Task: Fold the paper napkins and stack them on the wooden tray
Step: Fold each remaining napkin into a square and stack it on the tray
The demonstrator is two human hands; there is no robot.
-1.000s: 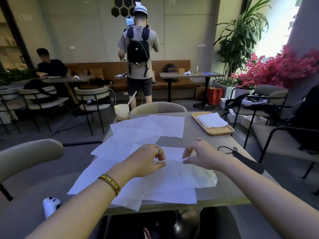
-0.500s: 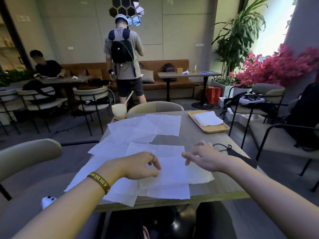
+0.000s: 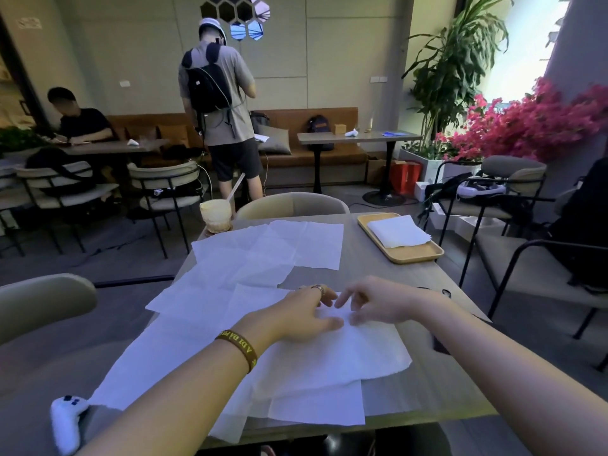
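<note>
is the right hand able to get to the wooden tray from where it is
Probably yes: the right hand is at the unfolded napkin, and only bare table lies between it and the wooden tray at the far right corner.

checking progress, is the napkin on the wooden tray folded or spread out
Folded: the napkin on the wooden tray is a compact rectangle inside its rim, much smaller than the spread napkins lying flat on the table.

Head-worn wide-angle camera looks forward and down over the table [image 3: 378, 271].
</note>
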